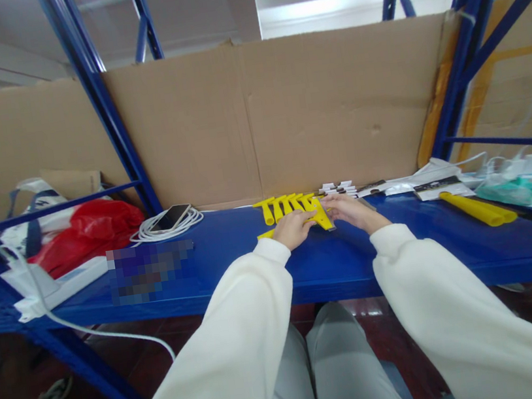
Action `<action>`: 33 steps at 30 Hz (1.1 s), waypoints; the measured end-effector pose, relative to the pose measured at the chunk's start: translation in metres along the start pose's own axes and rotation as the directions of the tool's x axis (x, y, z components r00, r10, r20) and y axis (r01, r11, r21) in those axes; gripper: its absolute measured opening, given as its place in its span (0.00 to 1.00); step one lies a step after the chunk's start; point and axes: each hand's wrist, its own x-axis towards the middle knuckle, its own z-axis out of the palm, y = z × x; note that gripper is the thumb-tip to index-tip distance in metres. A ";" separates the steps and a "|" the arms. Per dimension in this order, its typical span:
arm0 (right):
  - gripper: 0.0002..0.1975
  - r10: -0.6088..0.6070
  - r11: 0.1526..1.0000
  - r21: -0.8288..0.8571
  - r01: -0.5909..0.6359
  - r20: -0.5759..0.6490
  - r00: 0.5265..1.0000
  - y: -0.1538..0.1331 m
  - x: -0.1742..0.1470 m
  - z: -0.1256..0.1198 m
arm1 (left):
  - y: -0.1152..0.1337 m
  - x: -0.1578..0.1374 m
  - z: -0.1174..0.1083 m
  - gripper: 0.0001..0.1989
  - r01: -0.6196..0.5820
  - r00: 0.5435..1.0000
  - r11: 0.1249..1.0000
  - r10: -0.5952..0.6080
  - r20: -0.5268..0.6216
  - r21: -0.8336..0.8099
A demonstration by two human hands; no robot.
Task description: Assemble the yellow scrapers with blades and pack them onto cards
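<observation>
My left hand [294, 228] is closed around a yellow scraper [322, 216], whose handle sticks out to the left under my fingers. Its wide triangular head points right, with a thin blade-like edge along the end. At that edge my right hand [349, 209] has its fingers bent and pressed against the head; its fingertips are partly hidden. Just behind my hands lies a row of several more yellow scrapers [278, 209], side by side with their handles toward me.
Small black-and-white packets [338, 189] lie behind my right hand. Farther right are yellow handles [479, 208] and a green-and-clear plastic bag [512, 190]. To the left, a phone [173, 217] rests on a coiled white cable [190, 222], near a power strip [72, 283] and red bag [101, 226]. Cardboard [332, 104] stands behind.
</observation>
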 end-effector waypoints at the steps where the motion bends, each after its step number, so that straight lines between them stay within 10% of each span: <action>1: 0.03 0.046 0.998 0.032 -0.048 0.074 0.996 -0.001 -0.003 0.001 | 0.000 0.000 -0.001 0.18 0.007 1.000 1.000 -0.007 -0.003 0.002; 25: 0.08 0.110 0.991 0.040 -0.130 0.334 0.936 0.002 -0.005 0.003 | 0.010 -0.003 -0.010 0.27 0.084 0.978 0.969 -0.125 0.166 0.232; 30: 0.07 -0.018 0.982 -0.187 -0.001 -0.101 0.995 0.002 0.008 -0.028 | 0.008 -0.002 -0.014 0.27 0.168 0.976 0.959 -0.194 0.095 0.230; 33: 0.07 -0.181 0.745 -0.647 -0.161 -0.429 0.885 0.012 0.015 -0.056 | 0.006 -0.002 -0.016 0.27 0.193 0.974 0.956 -0.214 0.075 0.222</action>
